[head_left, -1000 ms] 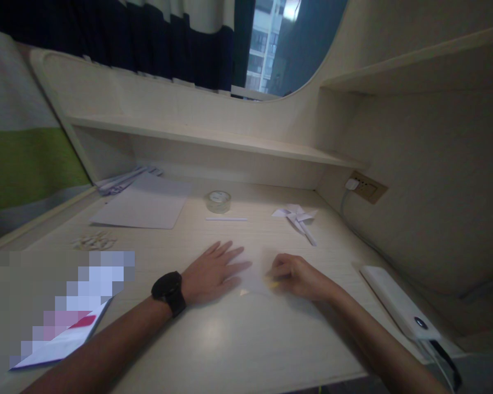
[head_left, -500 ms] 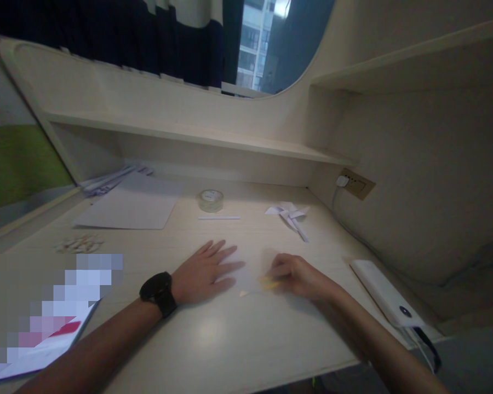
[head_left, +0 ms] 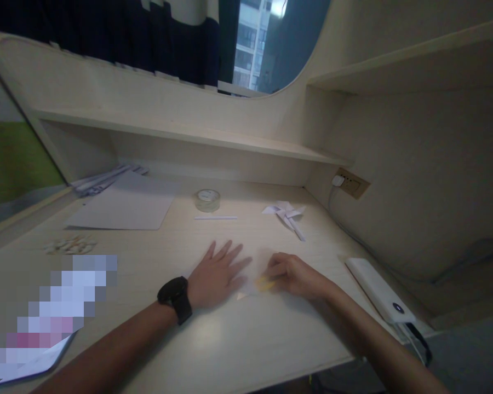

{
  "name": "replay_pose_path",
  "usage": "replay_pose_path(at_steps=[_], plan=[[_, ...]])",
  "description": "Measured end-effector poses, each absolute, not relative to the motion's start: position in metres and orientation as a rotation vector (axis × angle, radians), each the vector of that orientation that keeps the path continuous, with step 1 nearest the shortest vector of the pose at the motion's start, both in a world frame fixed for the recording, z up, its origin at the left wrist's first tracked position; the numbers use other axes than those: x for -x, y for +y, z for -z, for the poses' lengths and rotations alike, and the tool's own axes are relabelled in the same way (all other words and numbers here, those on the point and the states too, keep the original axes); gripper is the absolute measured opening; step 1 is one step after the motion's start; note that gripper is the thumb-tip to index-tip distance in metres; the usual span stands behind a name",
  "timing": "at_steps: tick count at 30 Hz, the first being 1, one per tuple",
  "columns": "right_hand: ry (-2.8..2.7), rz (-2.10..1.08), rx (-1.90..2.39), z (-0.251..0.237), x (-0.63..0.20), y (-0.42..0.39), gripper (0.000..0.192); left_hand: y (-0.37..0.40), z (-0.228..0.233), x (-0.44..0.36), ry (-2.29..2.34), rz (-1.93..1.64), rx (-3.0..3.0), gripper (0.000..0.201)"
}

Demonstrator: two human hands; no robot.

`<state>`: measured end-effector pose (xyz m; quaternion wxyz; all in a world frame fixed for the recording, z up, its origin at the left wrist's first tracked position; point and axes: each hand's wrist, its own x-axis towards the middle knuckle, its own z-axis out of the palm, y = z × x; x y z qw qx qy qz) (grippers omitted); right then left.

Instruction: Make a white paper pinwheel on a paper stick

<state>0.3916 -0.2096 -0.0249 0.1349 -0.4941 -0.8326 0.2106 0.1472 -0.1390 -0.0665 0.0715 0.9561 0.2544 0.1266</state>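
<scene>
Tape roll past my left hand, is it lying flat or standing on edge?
Lying flat: the tape roll sits on the desk with its ring-shaped face turned up and its curved wall upright.

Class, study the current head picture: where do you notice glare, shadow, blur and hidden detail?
Head view: pale glare on the desk, nearer the viewer than the hands; head view: shadow along the right forearm; head view: the yellow item at the right hand looks smeared; head view: pixel blocks mask the lower left.
</scene>
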Motion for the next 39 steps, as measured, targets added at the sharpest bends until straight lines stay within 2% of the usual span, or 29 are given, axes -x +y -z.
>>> replay_pose_path(at_steps=[10, 17, 21, 23, 26, 28, 33, 37, 39], plan=[[-2.392, -0.669, 1.410, 0.029, -0.406, -0.216, 0.026, -0.137, 0.068, -0.144, 0.764, -0.365, -2.855, 0.056], [-2.363, -0.833, 1.422, 0.020, -0.416, -0.229, 0.032, -0.136, 0.067, -0.144, 0.739, -0.399, -2.841, 0.056], [-2.282, -0.910, 1.485, 0.016, -0.424, -0.235, 0.026, -0.138, 0.056, -0.142, 0.677, -0.522, -2.887, 0.060], [-2.205, -0.946, 1.490, 0.016, -0.430, -0.237, 0.021, -0.137, 0.049, -0.136, 0.772, -0.651, -2.875, 0.054], [-2.020, -0.910, 1.501, 0.018, -0.437, -0.236, 0.023, -0.131, 0.039, -0.121, 1.150, -0.755, -2.744, 0.048], [-1.932, -0.847, 1.519, 0.019, -0.436, -0.230, 0.026, -0.126, 0.036, -0.111, 1.297, -0.666, -2.648, 0.049], [-1.788, -0.827, 1.554, 0.024, -0.399, -0.198, 0.033, -0.116, 0.038, -0.101, 1.318, -0.421, -2.539, 0.053], [-1.642, -0.744, 1.756, 0.026, -0.349, -0.169, 0.024, -0.113, 0.043, -0.104, 1.297, -0.298, -2.512, 0.053], [-1.595, -0.809, 1.832, 0.025, -0.329, -0.160, 0.020, -0.113, 0.045, -0.104, 1.288, -0.299, -2.494, 0.050]])
